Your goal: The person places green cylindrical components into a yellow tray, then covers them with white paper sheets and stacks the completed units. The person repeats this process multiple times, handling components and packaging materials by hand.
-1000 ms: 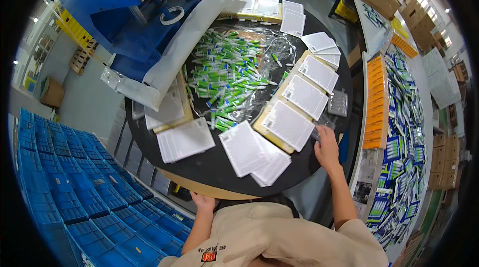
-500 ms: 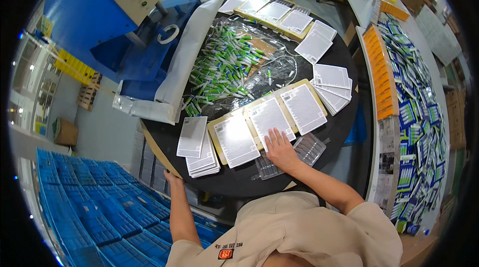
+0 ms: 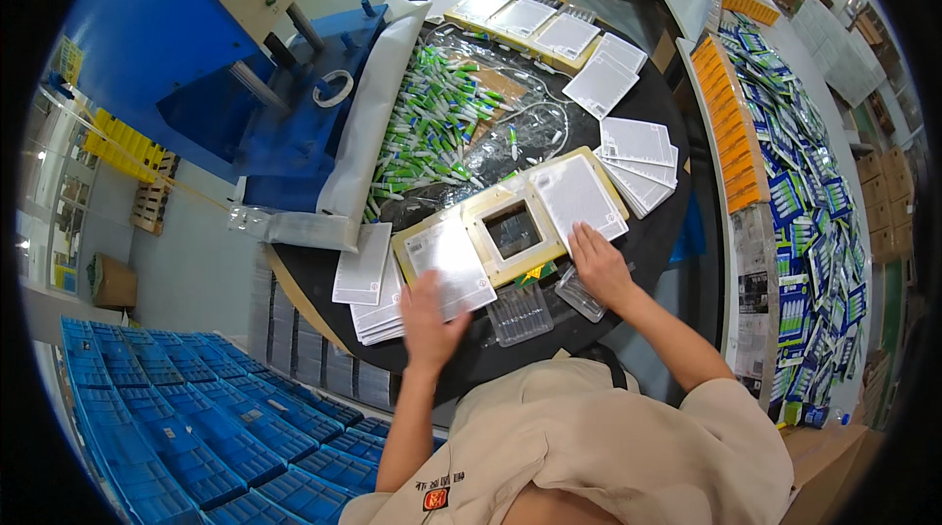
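A yellow frame point(image 3: 457, 221) lies on the near side of the round black table. White backing cards lie on its left and right sections, the left card point(image 3: 442, 255) and the right card point(image 3: 581, 196). Between them a square window point(image 3: 512, 229) is uncovered. My right hand point(image 3: 601, 268) rests its outstretched fingers on the lower edge of the right card. Over the lower left corner of the left card is my left hand point(image 3: 429, 324), slightly blurred, with fingers apart and nothing visible in it. Clear plastic blister trays point(image 3: 520, 314) lie at the frame's near edge, beside a small green-and-yellow piece point(image 3: 536, 275).
Card stacks flank the frame, one at left point(image 3: 361, 270) and one at right point(image 3: 638, 157). Green-and-white tubes point(image 3: 432, 123) are heaped mid-table. A blue press point(image 3: 294, 123) stands at left, above blue crates point(image 3: 186, 397). Packed blister cards point(image 3: 810, 231) cover the right-hand bench.
The middle card no longer covers the frame's window. My right hand has moved right to the right card. My left hand has come from the table edge to the left card.
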`<state>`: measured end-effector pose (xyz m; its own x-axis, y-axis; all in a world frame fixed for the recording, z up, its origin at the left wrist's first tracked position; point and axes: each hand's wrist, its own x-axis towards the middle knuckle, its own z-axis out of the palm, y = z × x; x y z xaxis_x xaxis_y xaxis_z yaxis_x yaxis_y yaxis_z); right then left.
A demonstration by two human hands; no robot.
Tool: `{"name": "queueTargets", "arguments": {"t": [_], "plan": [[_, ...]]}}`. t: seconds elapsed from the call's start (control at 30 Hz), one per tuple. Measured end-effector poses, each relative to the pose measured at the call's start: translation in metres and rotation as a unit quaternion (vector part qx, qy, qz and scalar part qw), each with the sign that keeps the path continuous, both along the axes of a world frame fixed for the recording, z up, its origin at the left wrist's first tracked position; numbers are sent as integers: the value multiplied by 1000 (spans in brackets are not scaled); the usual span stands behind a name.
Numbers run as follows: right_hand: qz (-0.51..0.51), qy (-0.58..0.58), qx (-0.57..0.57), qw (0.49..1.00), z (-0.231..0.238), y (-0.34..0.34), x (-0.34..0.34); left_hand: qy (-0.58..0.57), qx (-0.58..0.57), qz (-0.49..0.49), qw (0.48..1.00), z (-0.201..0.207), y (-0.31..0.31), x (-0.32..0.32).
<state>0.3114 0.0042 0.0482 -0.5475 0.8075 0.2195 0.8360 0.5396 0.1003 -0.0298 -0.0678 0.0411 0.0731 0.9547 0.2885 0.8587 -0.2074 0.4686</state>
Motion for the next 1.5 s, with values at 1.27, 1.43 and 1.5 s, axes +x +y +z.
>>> {"name": "queueTargets", "arguments": {"t": [1.27, 1.43, 1.5], "plan": [[-44, 537, -211, 816, 140, 91, 199, -104, 194, -71, 973, 168, 70, 155], [-218, 837, 4, 502, 124, 93, 472, 76, -82, -192, 975, 75, 4, 130], [-148, 907, 76, 387, 100, 86, 533, 158, -142, -213, 954, 45, -10, 115]]}}
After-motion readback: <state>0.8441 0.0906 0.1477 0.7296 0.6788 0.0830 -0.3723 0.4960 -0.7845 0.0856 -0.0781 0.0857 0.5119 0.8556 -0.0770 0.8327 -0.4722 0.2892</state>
